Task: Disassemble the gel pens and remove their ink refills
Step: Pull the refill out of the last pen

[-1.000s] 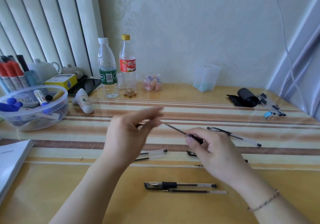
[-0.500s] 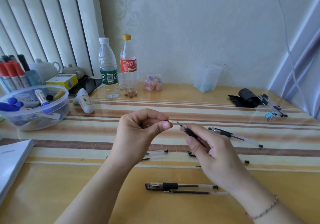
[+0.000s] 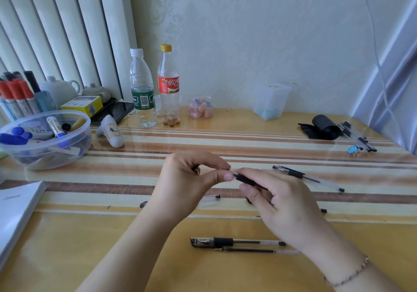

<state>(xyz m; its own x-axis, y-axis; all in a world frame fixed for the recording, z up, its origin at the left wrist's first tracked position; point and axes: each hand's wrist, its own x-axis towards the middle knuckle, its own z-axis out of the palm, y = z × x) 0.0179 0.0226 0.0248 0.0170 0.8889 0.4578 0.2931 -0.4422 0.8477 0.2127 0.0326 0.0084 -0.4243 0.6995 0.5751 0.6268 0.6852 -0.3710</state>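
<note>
1. Head view looks down on a yellow table (image 3: 67,246) with brown stripes, where both hands meet above the middle.
2. The right hand (image 3: 279,201) grips a black-gripped pen section (image 3: 244,179) between curled fingers and thumb, its front end pointing left.
3. The left hand (image 3: 187,185) is curled, thumb and forefinger pinched together right at that front end; what it pinches is too small to make out.
4. On the near part of the table lies a whole gel pen (image 3: 237,242), capped end to the left, with a loose ink refill (image 3: 257,250) just beside it on the near side.
5. Right of the hands, another gel pen (image 3: 309,177) lies slanted on the stripes.
6. Small pen parts lie partly hidden beneath the hands.
7. At the far left stands a clear plastic bowl (image 3: 74,142) holding markers; two bottles (image 3: 142,93) stand by the wall.
8. At the far right rest a black roll (image 3: 325,129) and more pens (image 3: 358,137).
</note>
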